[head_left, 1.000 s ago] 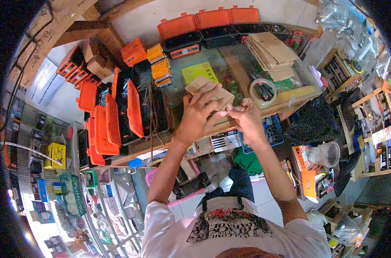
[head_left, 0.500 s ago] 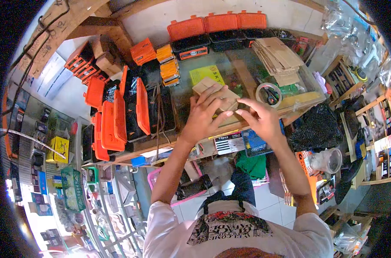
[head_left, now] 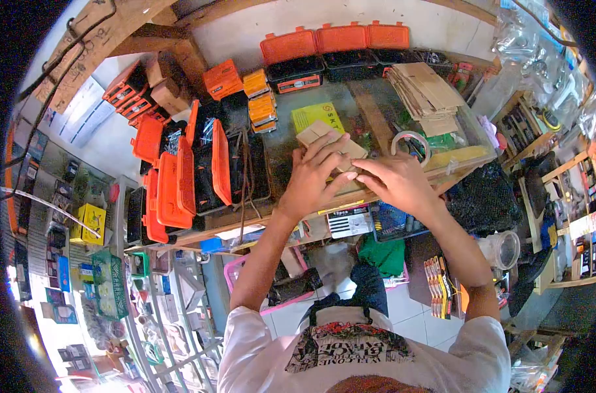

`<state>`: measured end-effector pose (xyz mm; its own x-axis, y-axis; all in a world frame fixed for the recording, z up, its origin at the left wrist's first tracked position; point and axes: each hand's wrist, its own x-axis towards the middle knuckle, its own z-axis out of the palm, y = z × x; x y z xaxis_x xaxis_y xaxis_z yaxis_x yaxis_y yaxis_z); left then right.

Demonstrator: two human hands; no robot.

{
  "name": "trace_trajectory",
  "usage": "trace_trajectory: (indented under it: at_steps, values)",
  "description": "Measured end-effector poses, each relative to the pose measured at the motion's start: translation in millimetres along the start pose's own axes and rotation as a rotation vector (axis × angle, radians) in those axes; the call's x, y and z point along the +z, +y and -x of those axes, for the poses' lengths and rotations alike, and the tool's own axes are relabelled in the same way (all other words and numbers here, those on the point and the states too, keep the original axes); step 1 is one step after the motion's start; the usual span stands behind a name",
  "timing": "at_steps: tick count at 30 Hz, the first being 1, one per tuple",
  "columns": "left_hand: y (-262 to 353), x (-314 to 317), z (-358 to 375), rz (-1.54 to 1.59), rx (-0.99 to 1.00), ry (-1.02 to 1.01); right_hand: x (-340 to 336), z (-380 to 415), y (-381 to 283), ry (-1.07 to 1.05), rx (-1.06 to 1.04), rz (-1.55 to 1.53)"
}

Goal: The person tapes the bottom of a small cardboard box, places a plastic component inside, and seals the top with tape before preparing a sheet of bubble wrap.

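Observation:
A small flat brown cardboard box (head_left: 316, 133) lies at the front of the glass-topped table. My left hand (head_left: 316, 171) lies over it, fingers across the top and thumb at its near side, holding it. At the box's near right corner is my right hand (head_left: 396, 180), with index finger and thumb pinched close together against the edge. What lies right at those fingertips is partly hidden. Beyond the box is a yellow printed packet (head_left: 312, 114). A roll of tape (head_left: 410, 139) sits just past my right hand, partly covered by it.
Flattened cardboard pieces (head_left: 429, 98) are stacked at the back right. Open orange-lidded cases (head_left: 177, 177) stand on the left, more (head_left: 288, 44) along the back. Small orange boxes (head_left: 262, 108) are piled behind. Below the table edge hangs a black-and-white 12pcs package (head_left: 350, 223).
My right hand has shifted left and a little forward, closer to my left hand, and its fingers are closer together at the box corner. The left hand stays on the box.

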<state>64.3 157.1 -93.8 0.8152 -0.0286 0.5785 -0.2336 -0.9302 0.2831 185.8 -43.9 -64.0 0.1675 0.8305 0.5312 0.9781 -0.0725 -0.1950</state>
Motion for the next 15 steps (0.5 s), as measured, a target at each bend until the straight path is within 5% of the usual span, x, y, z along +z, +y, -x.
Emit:
trace_trajectory:
  at_steps: [15]
  values:
    - [4.8,-1.3,0.1,0.057,-0.051,0.044,-7.7,0.3,-21.9,-0.182,0.182,0.013]
